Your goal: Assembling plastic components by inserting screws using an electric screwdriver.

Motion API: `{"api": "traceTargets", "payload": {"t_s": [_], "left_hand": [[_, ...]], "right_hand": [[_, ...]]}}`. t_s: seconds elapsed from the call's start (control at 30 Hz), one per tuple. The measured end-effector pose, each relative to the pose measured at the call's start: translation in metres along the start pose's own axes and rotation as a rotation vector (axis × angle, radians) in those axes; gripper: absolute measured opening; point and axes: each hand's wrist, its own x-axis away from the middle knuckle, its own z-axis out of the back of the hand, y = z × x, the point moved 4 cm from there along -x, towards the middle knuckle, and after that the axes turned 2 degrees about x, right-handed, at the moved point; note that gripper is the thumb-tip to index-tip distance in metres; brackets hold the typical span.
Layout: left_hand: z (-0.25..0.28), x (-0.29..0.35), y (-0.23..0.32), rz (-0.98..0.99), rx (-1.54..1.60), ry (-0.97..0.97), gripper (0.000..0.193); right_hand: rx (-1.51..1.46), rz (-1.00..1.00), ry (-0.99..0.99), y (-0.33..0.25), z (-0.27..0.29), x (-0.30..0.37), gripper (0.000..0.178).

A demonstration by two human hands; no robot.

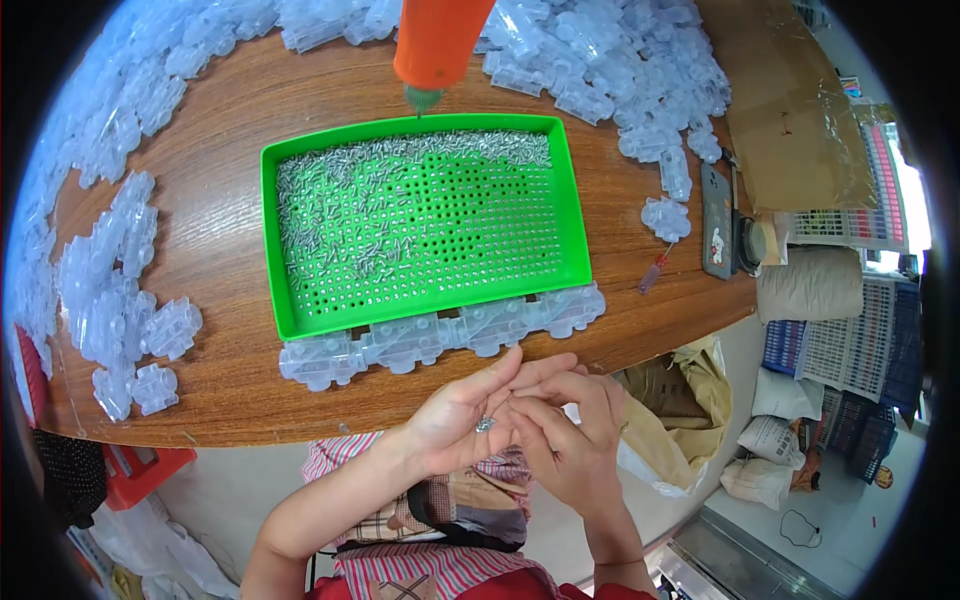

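My left hand is turned palm up and cupped near the table's front edge. A small cluster of silvery screws lies in its palm. My right hand reaches over the left one with fingers bent together at the left fingers; anything between its fingertips is hidden. Just beyond the hands, a row of clear plastic housings lines the near side of a green tray. Across this perforated tray, small metal screws are spread, thickest along the far and left sides, many standing in the holes.
Above the tray's far edge hangs an orange electric screwdriver. Piles of clear plastic parts cover the back and left of the wooden table. To the right lie a red-handled screwdriver and a dark case.
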Motion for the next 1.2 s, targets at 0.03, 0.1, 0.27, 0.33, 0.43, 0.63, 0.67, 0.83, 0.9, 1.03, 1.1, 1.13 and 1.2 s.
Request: {"api": "traceTargets", "payload": {"t_s": [0.03,0.1,0.27,0.33,0.43,0.63,0.67,0.83,0.9,1.03,1.1,1.13,1.2], "left_hand": [[-0.001,-0.001,0.0,-0.004,-0.023,0.003,0.062],[-0.002,-0.003,-0.001,-0.008,-0.018,-0.009,0.062],[-0.002,-0.001,-0.001,0.009,-0.033,0.021,0.06],[0.0,0.0,-0.001,-0.005,-0.052,0.032,0.059],[-0.005,0.001,-0.003,-0.007,-0.034,0.073,0.058],[0.0,-0.001,-0.005,-0.003,0.005,-0.004,0.057],[0.004,0.0,-0.004,-0.004,0.004,-0.006,0.057],[-0.003,0.001,-0.003,-0.023,0.081,-0.208,0.059],[-0.002,0.0,-0.003,-0.035,-0.061,-0.01,0.062],[-0.001,0.005,-0.001,-0.049,-0.099,-0.006,0.063],[0.0,0.006,0.0,-0.054,-0.084,-0.006,0.064],[0.0,0.006,0.0,-0.054,-0.082,-0.005,0.064],[0.0,0.007,-0.001,-0.052,-0.103,0.01,0.064]], "right_hand": [[0.021,0.007,0.004,-0.001,0.002,0.002,0.021],[0.033,0.008,0.022,-0.003,0.005,0.004,0.021],[0.002,-0.039,0.007,-0.009,0.008,-0.008,0.018],[0.048,-0.045,-0.055,-0.011,0.005,-0.012,0.019],[0.093,-0.052,-0.082,-0.014,0.009,-0.012,0.017],[0.016,-0.084,-0.071,-0.009,0.009,-0.013,0.017],[0.018,-0.082,-0.07,-0.007,0.008,-0.014,0.017],[-0.393,-0.273,0.099,0.024,0.002,-0.02,0.013],[-0.334,-0.292,0.135,0.038,0.0,-0.031,0.011],[-0.241,-0.181,0.159,0.043,-0.012,-0.046,0.01],[-0.251,-0.15,0.164,0.042,-0.014,-0.048,0.01],[-0.228,-0.15,0.149,0.042,-0.014,-0.048,0.01],[-0.205,-0.151,0.134,0.041,-0.015,-0.048,0.01]]}}
